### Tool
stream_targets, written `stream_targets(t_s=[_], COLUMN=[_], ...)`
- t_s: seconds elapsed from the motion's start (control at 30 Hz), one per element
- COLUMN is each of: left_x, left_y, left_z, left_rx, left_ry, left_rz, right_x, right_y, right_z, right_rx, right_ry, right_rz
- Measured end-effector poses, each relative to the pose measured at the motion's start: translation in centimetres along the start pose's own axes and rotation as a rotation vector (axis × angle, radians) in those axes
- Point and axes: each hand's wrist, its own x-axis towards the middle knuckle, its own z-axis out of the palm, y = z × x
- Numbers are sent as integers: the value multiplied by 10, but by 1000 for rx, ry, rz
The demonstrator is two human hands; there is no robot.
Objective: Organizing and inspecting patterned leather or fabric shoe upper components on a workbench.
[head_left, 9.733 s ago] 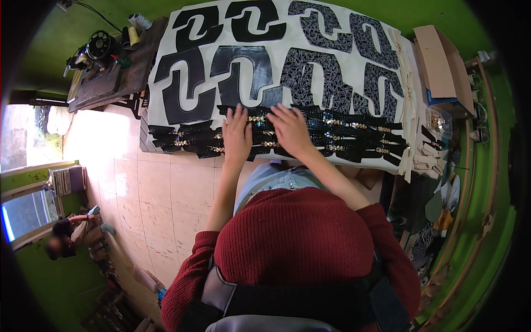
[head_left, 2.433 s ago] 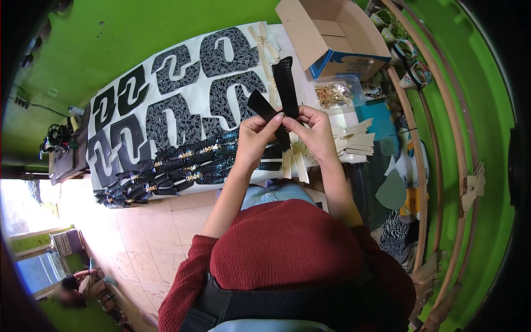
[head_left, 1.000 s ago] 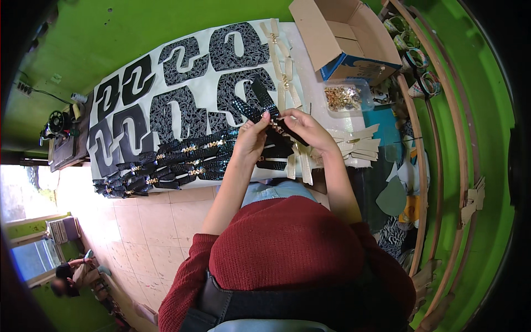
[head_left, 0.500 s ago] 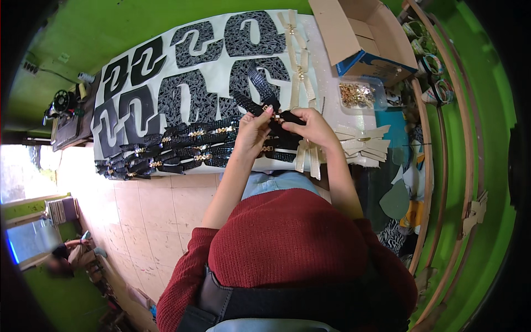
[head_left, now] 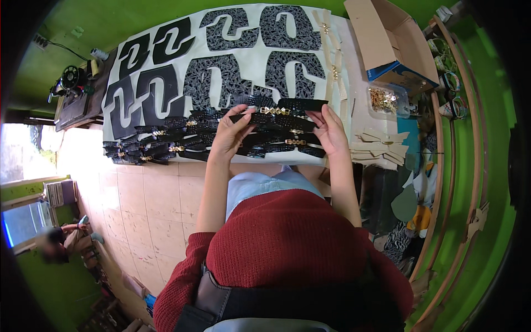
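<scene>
Both hands (head_left: 225, 134) (head_left: 333, 135) pinch a black strap (head_left: 301, 104) between their fingers (head_left: 241, 123); a clear tub (head_left: 406, 108) holds gold pieces (head_left: 384, 101).

One left hand (head_left: 231, 133) and one right hand (head_left: 332, 131) share one black strap (head_left: 305, 105) (the other straps (head_left: 271, 137) beneath overlap too much to count). Beyond lie eight cut-out panels: four black panels (head_left: 148, 88) to the left, four patterned panels (head_left: 271, 29) to the right. Further right, one cardboard box (head_left: 368, 34) and one clear tub (head_left: 389, 100); far left, one sewing machine (head_left: 71, 77).
</scene>
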Motion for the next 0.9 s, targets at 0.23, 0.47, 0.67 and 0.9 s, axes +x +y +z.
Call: stream_targets(t_s=[0.23, 0.47, 0.67, 0.9], left_x=[-10, -27, -56, -91], left_y=[29, 91, 137, 175], left_z=[-49, -122, -184, -258], left_rx=[-5, 251, 271, 88], left_ry=[147, -54, -13, 59], left_rz=[32, 201, -86, 11], right_x=[-8, -5, 0, 2], right_y=[55, 108, 154, 205], right_z=[75, 143, 198, 272], right_rx=[-120, 91, -173, -141], right_ry=[25, 50, -30, -186], right_rz=[12, 78, -53, 55])
